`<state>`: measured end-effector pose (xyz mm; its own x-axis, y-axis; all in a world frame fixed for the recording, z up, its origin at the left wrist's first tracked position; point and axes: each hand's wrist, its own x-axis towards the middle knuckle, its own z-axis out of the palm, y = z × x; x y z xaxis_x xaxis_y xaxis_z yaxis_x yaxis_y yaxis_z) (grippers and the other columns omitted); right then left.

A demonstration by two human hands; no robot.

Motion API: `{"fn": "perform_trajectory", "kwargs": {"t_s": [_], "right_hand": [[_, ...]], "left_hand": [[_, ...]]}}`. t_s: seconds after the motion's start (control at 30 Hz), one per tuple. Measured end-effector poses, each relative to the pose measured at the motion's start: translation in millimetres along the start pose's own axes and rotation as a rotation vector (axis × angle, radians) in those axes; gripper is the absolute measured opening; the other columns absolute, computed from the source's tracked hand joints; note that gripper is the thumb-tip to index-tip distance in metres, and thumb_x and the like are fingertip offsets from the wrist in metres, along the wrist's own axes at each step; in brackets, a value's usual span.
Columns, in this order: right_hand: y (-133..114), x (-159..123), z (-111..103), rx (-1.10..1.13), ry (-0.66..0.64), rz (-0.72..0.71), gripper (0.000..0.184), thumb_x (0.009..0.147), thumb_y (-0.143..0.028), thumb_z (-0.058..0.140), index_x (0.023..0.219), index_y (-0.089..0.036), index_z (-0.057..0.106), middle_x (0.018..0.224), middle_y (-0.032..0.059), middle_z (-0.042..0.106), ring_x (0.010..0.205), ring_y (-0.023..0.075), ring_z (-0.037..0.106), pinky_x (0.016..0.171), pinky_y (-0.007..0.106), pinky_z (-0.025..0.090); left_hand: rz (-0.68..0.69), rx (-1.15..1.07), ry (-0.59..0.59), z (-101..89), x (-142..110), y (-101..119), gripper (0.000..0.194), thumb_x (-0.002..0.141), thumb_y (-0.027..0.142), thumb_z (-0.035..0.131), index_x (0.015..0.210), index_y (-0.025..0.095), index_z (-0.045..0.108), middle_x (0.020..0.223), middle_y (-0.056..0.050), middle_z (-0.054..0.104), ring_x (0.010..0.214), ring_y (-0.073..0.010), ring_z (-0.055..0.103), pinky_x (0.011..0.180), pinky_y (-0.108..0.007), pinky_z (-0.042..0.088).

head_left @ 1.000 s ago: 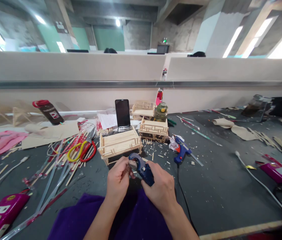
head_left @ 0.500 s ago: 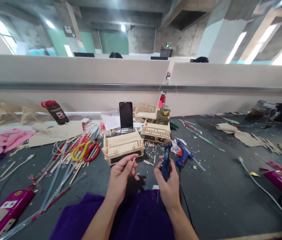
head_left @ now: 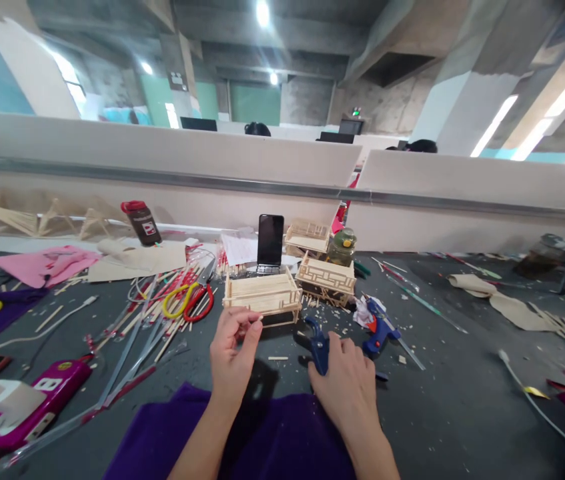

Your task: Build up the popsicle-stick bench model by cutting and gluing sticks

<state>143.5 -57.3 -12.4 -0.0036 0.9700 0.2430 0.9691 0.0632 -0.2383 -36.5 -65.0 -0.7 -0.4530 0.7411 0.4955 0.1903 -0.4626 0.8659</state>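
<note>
My left hand (head_left: 232, 350) is raised a little above the dark table, its fingers pinched on a short thin wooden stick just in front of a small stick-built frame model (head_left: 262, 297). My right hand (head_left: 345, 383) rests low on the table with its fingers wrapped round a blue cutter (head_left: 318, 347), whose jaws point away from me. A purple cloth (head_left: 272, 433) lies over my lap under both forearms.
A blue glue gun (head_left: 379, 327) with a black cord lies right of the cutter. Yellow and red scissors (head_left: 187, 300) sit among loose sticks at left. A phone (head_left: 271, 241), two more stick models (head_left: 325, 277) and a jar (head_left: 342, 245) stand behind. Pink boxes (head_left: 37, 403) lie near left.
My right hand has lowered the blue cutter from upright in the air down to the table. My left hand keeps pinching the small stick. The view has shifted to the left.
</note>
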Motion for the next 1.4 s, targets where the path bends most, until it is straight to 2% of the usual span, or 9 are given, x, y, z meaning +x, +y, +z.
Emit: {"fn": "perform_trajectory", "kwargs": {"t_s": [0.1, 0.3, 0.4, 0.47, 0.57, 0.83, 1.0, 1.13, 1.4], "right_hand": [[-3.3, -1.1, 1.2, -0.101, -0.131, -0.003, 0.038, 0.078, -0.031, 0.061, 0.112, -0.013, 0.062, 0.098, 0.017, 0.065, 0.097, 0.0363, 0.061, 0.081, 0.046, 0.042], [-0.3, 0.7, -1.6, -0.038, -0.129, -0.061, 0.049, 0.079, -0.039, 0.067, 0.119, -0.01, 0.061, 0.107, 0.0204, 0.064, 0.104, 0.0383, 0.058, 0.086, 0.047, 0.042], [-1.5, 13.9, -20.5, 0.216, -0.084, -0.051, 0.042, 0.083, -0.038, 0.066, 0.117, -0.014, 0.062, 0.105, 0.0158, 0.066, 0.099, 0.0331, 0.061, 0.08, 0.04, 0.045], [-7.8, 25.9, -34.9, 0.492, -0.027, -0.034, 0.022, 0.089, -0.033, 0.056, 0.104, -0.019, 0.066, 0.091, 0.0077, 0.069, 0.085, 0.0238, 0.064, 0.073, 0.033, 0.046], [-23.5, 42.9, -45.0, 0.759, 0.094, -0.158, 0.014, 0.089, -0.027, 0.055, 0.089, -0.022, 0.068, 0.087, 0.0027, 0.068, 0.076, 0.0172, 0.061, 0.071, 0.027, 0.045], [-36.5, 57.4, -1.4, 1.055, -0.013, -0.221, 0.016, 0.085, -0.026, 0.056, 0.089, -0.019, 0.071, 0.08, 0.0016, 0.069, 0.067, 0.0144, 0.059, 0.06, 0.023, 0.043], [-30.4, 56.5, 0.6, 0.978, 0.029, -0.22, 0.016, 0.084, -0.023, 0.055, 0.088, -0.02, 0.07, 0.081, 0.0018, 0.068, 0.066, 0.0141, 0.058, 0.063, 0.024, 0.045], [-28.4, 56.6, -5.6, 0.85, 0.033, -0.269, 0.019, 0.085, -0.019, 0.053, 0.089, -0.021, 0.071, 0.087, 0.0031, 0.069, 0.076, 0.016, 0.061, 0.069, 0.025, 0.045], [-26.9, 57.5, 0.5, 0.883, 0.085, -0.103, 0.018, 0.087, -0.025, 0.053, 0.09, -0.021, 0.07, 0.087, 0.0035, 0.071, 0.073, 0.0167, 0.062, 0.069, 0.026, 0.046]], "left_hand": [[0.117, 0.143, 0.002, 1.9, 3.9, 2.2, 0.006, 0.085, 0.023, 0.064, 0.088, 0.02, 0.067, 0.092, -0.003, 0.061, 0.088, -0.0157, 0.058, 0.075, -0.024, 0.047], [-0.053, 0.228, -0.146, 14.9, 30.3, 17.4, 0.012, 0.083, 0.03, 0.064, 0.082, 0.018, 0.065, 0.076, 0.0, 0.061, 0.064, -0.0116, 0.055, 0.057, -0.022, 0.043], [0.003, 0.246, -0.21, 20.5, 49.4, 26.8, 0.011, 0.079, 0.029, 0.067, 0.08, 0.018, 0.068, 0.086, -0.002, 0.063, 0.073, -0.0131, 0.057, 0.057, -0.021, 0.042], [-0.004, 0.217, -0.242, 23.2, 56.5, 29.1, 0.011, 0.077, 0.029, 0.07, 0.078, 0.019, 0.07, 0.093, -0.003, 0.062, 0.077, -0.0133, 0.056, 0.058, -0.021, 0.041], [-0.083, 0.154, -0.274, 26.0, 54.9, 25.8, 0.013, 0.074, 0.031, 0.073, 0.077, 0.019, 0.071, 0.09, -0.002, 0.062, 0.072, -0.0121, 0.054, 0.058, -0.021, 0.041], [-0.457, -0.121, -0.171, 40.8, 30.3, 12.1, 0.028, 0.065, 0.038, 0.078, 0.08, 0.016, 0.072, 0.065, 0.0, 0.066, 0.048, -0.0092, 0.047, 0.043, -0.02, 0.032], [-0.419, -0.138, -0.153, 48.6, 24.3, -0.4, 0.028, 0.065, 0.036, 0.079, 0.085, 0.016, 0.075, 0.072, -0.003, 0.071, 0.068, -0.0166, 0.062, 0.064, -0.026, 0.049], [-0.436, -0.154, -0.147, 49.0, 23.7, -10.2, 0.028, 0.065, 0.035, 0.08, 0.085, 0.016, 0.075, 0.078, -0.004, 0.072, 0.076, -0.0181, 0.064, 0.075, -0.03, 0.05], [-0.165, 0.251, -0.077, 43.2, 24.8, -27.1, 0.023, 0.072, 0.038, 0.075, 0.084, 0.018, 0.074, 0.084, -0.003, 0.063, 0.066, -0.0133, 0.052, 0.063, -0.025, 0.042]]}}
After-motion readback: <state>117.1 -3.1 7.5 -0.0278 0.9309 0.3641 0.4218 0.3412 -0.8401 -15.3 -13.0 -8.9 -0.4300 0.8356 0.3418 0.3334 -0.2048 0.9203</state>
